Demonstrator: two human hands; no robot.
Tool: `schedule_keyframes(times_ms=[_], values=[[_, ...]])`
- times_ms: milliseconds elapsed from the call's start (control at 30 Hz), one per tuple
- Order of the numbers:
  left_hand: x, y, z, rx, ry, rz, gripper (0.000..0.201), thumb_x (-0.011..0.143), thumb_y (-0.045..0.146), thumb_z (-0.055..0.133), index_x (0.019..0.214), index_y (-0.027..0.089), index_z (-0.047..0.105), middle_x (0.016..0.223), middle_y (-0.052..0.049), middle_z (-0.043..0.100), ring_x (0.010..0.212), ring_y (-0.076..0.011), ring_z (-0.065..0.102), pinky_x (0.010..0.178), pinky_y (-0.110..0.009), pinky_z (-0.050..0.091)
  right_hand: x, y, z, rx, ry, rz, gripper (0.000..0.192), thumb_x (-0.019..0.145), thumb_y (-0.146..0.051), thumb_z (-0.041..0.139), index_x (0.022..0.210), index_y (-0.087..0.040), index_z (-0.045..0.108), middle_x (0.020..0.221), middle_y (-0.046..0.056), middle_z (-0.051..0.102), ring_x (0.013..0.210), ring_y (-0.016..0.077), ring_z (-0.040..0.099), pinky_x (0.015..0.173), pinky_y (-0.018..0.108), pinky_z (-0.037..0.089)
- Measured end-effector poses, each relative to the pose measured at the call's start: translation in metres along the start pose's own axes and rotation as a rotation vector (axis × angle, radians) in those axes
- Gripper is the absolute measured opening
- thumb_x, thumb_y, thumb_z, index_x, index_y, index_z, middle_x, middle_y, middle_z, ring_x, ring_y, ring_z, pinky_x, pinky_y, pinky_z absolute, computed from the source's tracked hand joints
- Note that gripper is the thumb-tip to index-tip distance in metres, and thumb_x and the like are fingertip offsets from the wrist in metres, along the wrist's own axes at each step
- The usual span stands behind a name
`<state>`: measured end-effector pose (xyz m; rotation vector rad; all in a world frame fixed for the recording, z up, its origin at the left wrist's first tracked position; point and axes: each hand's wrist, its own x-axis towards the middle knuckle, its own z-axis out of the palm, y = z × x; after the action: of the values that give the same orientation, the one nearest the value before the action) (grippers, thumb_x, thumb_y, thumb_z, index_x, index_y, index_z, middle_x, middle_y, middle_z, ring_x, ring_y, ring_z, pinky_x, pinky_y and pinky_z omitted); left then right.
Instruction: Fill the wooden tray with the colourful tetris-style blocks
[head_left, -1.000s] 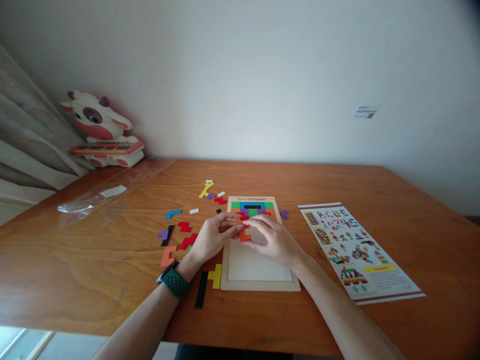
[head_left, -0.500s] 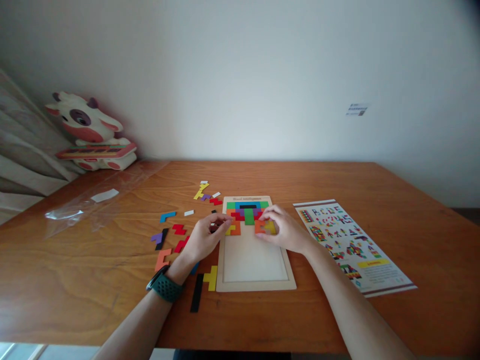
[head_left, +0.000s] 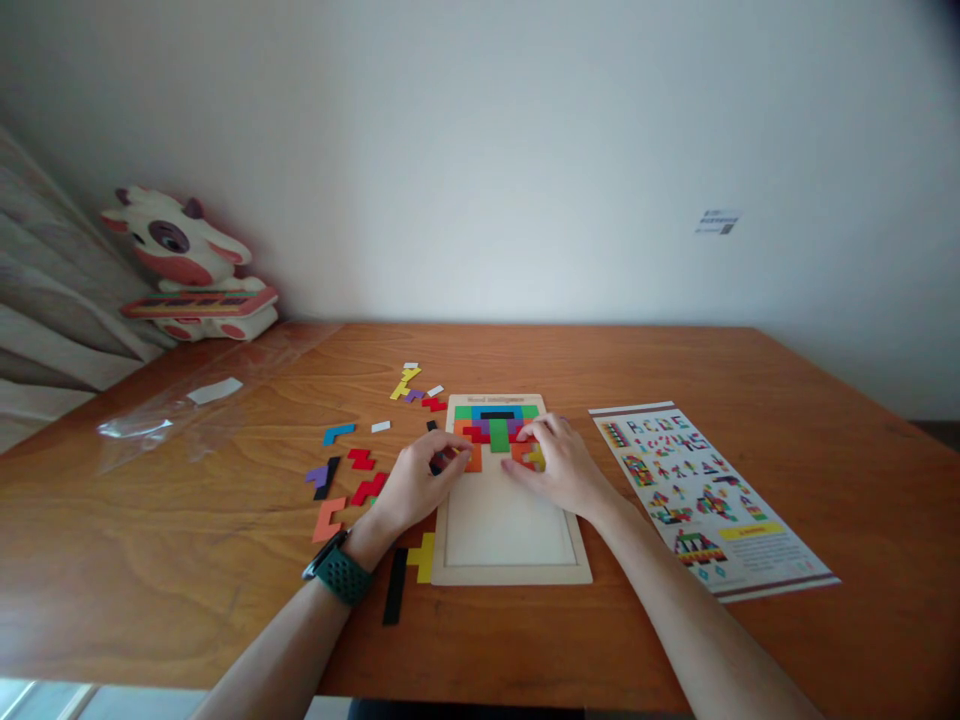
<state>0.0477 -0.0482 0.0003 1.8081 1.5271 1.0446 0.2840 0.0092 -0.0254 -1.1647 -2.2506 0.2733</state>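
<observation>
A pale wooden puzzle tray (head_left: 507, 575) lies on the wooden table (head_left: 150, 520), its far rows filled with coloured blocks (head_left: 497, 421). My left hand (head_left: 416, 485) rests at the tray's left edge, fingertips on an orange piece (head_left: 473, 458) inside it. My right hand (head_left: 559, 465) lies flat over the tray's right side, fingers pressing on orange and yellow pieces (head_left: 532, 455). Neither hand lifts anything. A dark green watch (head_left: 341, 572) sits on my left wrist.
Loose pieces lie left of the tray: orange (head_left: 328, 519), red (head_left: 367, 489), purple and black (head_left: 322, 476), blue (head_left: 337, 433), and black and yellow (head_left: 409, 570) by the near corner. A pattern sheet (head_left: 705, 495) lies to the right. Plastic wrap (head_left: 161, 420) and a cow toy (head_left: 191, 265) occupy the far left.
My right hand moved from the tray's middle to its right side, and an orange piece it held now lies in the tray. My left hand stayed at the tray's left edge.
</observation>
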Motion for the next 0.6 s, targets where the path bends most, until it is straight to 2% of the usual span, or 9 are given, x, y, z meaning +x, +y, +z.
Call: schedule_keyframes(times_ms=[200,367,467,600], values=[[-0.001,0.002,0.0,0.062,-0.028,0.074,0.02,0.091,0.033,0.056,0.095,0.02,0.071,0.094,-0.006,0.073,0.081,-0.0167,0.065,0.073,-0.027,0.051,0.0,0.005,-0.004,0.072,0.002,0.006,0.026,0.083,-0.038,0.073,0.099,-0.022,0.06,0.103,0.007,0.058,0.099,0.0248,0.062,0.089,0.042,0.053],[-0.001,0.002,-0.001,0.084,-0.037,0.094,0.019,0.091,0.032,0.056,0.093,0.02,0.07,0.094,-0.006,0.071,0.079,-0.0163,0.064,0.072,-0.026,0.05,0.001,0.01,-0.015,0.125,-0.023,0.007,0.012,0.09,-0.03,0.063,0.099,-0.023,0.061,0.104,0.007,0.059,0.103,0.0233,0.062,0.093,0.041,0.052],[-0.002,0.001,-0.001,0.093,-0.05,0.101,0.019,0.092,0.032,0.056,0.093,0.02,0.071,0.095,-0.006,0.07,0.079,-0.0159,0.063,0.072,-0.026,0.049,0.0,0.017,-0.024,0.121,-0.063,0.029,0.017,0.088,-0.028,0.064,0.104,-0.023,0.061,0.107,0.007,0.059,0.103,0.0234,0.062,0.092,0.041,0.052],[-0.003,0.0,-0.001,0.104,-0.066,0.104,0.019,0.092,0.03,0.055,0.095,0.02,0.071,0.095,-0.006,0.07,0.081,-0.0162,0.062,0.073,-0.027,0.048,-0.001,0.021,-0.026,0.102,-0.103,0.046,0.031,0.086,-0.04,0.07,0.11,-0.023,0.06,0.11,0.008,0.059,0.103,0.024,0.062,0.091,0.041,0.053]])
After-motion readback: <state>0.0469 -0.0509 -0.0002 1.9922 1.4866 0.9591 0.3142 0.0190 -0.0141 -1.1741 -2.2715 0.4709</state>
